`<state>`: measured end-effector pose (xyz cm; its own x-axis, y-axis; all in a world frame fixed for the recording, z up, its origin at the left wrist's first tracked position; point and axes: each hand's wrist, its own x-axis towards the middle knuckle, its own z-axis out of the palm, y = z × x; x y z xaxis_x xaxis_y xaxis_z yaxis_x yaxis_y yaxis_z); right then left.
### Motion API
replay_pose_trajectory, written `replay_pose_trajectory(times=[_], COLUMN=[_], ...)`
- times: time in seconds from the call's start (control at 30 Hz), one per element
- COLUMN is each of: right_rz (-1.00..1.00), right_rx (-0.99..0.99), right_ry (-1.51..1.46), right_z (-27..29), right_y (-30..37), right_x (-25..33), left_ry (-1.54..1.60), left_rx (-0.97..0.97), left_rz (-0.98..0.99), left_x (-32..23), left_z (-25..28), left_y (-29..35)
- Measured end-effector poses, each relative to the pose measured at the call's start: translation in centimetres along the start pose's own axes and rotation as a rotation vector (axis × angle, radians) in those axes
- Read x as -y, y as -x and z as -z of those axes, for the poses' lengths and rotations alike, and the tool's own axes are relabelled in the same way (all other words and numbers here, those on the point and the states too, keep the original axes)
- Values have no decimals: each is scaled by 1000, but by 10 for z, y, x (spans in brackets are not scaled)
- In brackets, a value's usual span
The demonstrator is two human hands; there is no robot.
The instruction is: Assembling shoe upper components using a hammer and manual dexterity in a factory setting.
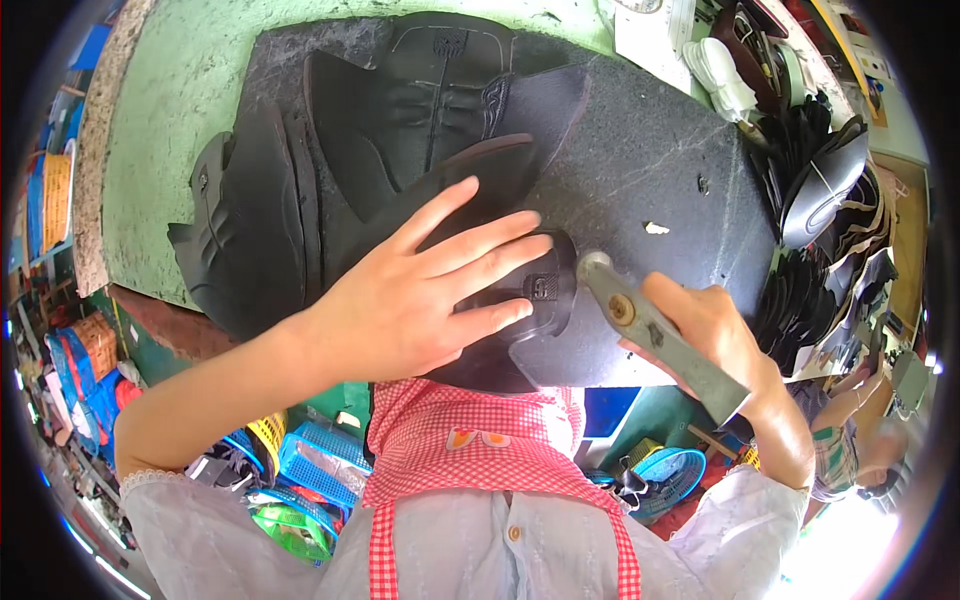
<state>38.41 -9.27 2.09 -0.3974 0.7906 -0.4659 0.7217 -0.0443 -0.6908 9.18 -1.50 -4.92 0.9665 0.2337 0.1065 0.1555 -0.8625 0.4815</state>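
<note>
My left hand (415, 290) lies with its fingers spread over a black shoe upper piece (562, 312). That piece has a small embossed patch and a curved edge just beyond my fingertips. My right hand (712, 325) is closed around a hammer, its metal head (655, 335) hiding the handle. The narrow end of the head is right beside the edge of the piece; whether they touch I cannot tell. Farther off, another black upper (440, 100) with a center seam lies among overlapping black pieces. More black uppers (245, 220) are stacked at the left.
Everything lies on a dark stone slab (665, 190) on a pale green table (160, 150). Bundles of black cut pieces (825, 200) crowd the right side, near a white coiled bundle (722, 80). Blue baskets (318, 465) stand below the table. Another person's arm (860, 415) shows at the lower right.
</note>
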Motion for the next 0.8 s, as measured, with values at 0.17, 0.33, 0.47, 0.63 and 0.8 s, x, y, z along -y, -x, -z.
replay_pose_trajectory(times=[0.17, 0.33, 0.47, 0.63, 0.8], right_rz=[125, 137, 69, 94, -25], right_rx=[13, 33, 103, -65, -525], right_ry=[49, 73, 85, 150, 192], right_z=[-13, -12, -8, -29, -36], right_y=[5, -5, -14, -4, 42], right_x=[-3, -1, 12, 18, -18], left_ry=[-12, -49, -20, 2, 146], left_rx=[-80, -111, -90, -93, -45], left_rz=[82, 32, 40, 19, 111], left_x=[-13, -7, -7, -5, -21], left_z=[-18, -25, -28, -18, 2], left_y=[10, 11, 12, 7, 25])
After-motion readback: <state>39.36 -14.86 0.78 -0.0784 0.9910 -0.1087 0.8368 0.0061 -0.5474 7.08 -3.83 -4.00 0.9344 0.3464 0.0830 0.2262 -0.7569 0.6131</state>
